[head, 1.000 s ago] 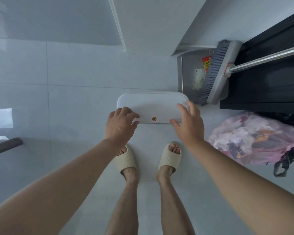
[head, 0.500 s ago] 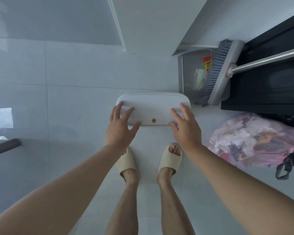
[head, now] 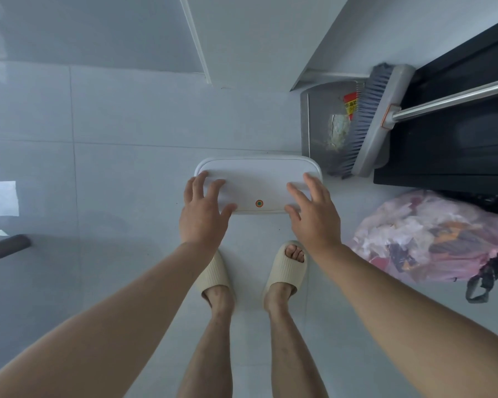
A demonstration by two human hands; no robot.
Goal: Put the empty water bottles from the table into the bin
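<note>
1. Down on the pale tiled floor [head: 127, 173], straight ahead of two cream slippers [head: 285, 268]: white bin [head: 256, 179], lid shut, small round orange-ringed button [head: 259, 203] on the near edge.
2. Contents of bin hidden under the closed lid; cannot tell what lies inside.
3. Left hand [head: 203, 214] over the lid's left end, fingers spread and straight, gripping nothing; fingertips look to touch the lid, contact not certain.
4. Right hand [head: 314, 216] over the lid's right end, fingers likewise spread and loose, holding nothing.
5. No water bottle showing anywhere in view.
6. Just right of bin: grey dustpan [head: 322, 119], with crumpled pale scrap and a red-and-yellow wrapper inside, grey broom [head: 368, 122] head resting against it, metal handle running off right.
7. Further right, near the dark cabinet [head: 449, 139]: translucent pink rubbish bag [head: 431, 237], stuffed with mixed paper and wrappers, black bag [head: 489, 271] just beside it.
</note>
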